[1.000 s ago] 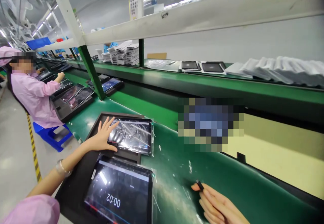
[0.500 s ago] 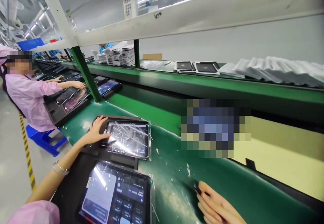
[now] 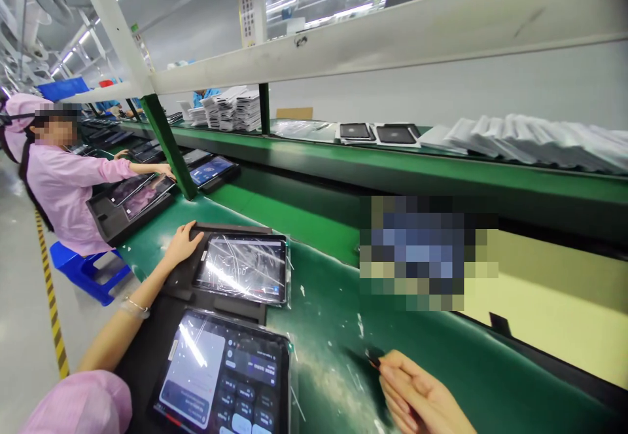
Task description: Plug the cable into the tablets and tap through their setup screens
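Note:
My left hand (image 3: 184,244) rests at the far left corner of a black tray (image 3: 235,228), with thumb and fingers apart. In that tray lies a tablet (image 3: 243,269) under shiny clear film, its screen lit. Nearer to me, a second tablet (image 3: 223,375) shows a page with tiles and sits in another black tray (image 3: 132,355). Over the green bench at the lower right, my right hand (image 3: 417,391) pinches a small dark object (image 3: 373,358) between thumb and fingers. Its exact kind is too small to make out.
A co-worker in pink (image 3: 73,185) works on the left at a tray of tablets (image 3: 142,198). A green post (image 3: 169,146) rises from the bench. Stacked white sleeves (image 3: 530,139) line the back shelf. A blurred-out patch (image 3: 422,251) lies beside a yellow sheet (image 3: 549,309).
My left hand has moved left, off the edge of the far tablet onto the tray's corner. My right hand keeps the small dark object and has shifted slightly left. The view tilted a little.

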### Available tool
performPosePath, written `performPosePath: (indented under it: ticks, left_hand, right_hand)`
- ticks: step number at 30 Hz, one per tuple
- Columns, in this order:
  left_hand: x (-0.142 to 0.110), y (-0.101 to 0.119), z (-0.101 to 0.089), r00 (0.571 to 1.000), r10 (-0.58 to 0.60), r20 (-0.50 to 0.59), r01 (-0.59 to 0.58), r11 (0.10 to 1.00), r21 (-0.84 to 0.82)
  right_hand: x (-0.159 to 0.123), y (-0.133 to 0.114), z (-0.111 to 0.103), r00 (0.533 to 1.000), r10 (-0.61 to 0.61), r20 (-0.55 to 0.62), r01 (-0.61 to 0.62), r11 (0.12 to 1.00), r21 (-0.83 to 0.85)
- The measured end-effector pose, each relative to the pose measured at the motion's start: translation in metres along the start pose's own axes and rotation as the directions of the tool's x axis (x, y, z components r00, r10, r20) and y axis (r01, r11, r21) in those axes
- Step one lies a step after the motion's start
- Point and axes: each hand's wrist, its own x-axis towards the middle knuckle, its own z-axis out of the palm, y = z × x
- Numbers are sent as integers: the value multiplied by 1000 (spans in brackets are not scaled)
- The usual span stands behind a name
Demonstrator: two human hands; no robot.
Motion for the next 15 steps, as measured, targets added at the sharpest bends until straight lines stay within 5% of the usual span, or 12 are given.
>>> performPosePath:
  ticks: [8,13,15]
  left_hand:
    - [-38,41,25,981,141,133,-134,989,-58]
    - [-85,78,19,813,443,378,-395,897,-200]
    - [-90,88,19,794,466,391,-425,885,-192]
  right_hand:
    - [49,-24,16,914,-354,-197,273,898,-346]
    - [77,-32,18,866,-425,-263,326,879,-349]
    - [82,-31,17,861,-435,-263,329,871,-364]
